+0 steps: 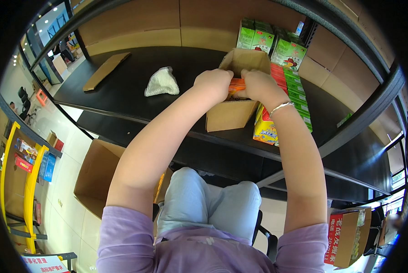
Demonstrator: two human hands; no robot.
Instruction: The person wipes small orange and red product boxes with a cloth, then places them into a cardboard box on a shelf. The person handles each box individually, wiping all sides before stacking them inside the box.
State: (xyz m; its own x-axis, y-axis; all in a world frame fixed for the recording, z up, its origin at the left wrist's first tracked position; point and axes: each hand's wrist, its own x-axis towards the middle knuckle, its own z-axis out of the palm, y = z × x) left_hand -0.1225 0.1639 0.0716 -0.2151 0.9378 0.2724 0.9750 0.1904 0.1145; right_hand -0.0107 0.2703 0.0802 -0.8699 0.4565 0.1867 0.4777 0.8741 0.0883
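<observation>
An upright cardboard box [230,116] with raised flaps stands at the front edge of a black shelf [129,75]. Both my hands are at its opening. My left hand [214,83] and my right hand [260,85], with a bracelet at the wrist, hold a small orange packet [237,84] from either side. The inside of the box is mostly hidden by my hands. Right beside the box are a yellow carton [265,128] and red boxes [278,73], with a row of green boxes [297,92] next to them.
On the shelf's left lie a white cloth [162,82] and a flat cardboard strip [106,71]. Green printed cartons [287,53] stand at the back right. Metal shelf posts frame both sides. An open cardboard box [98,174] is on the floor at left; another box [350,239] is at lower right.
</observation>
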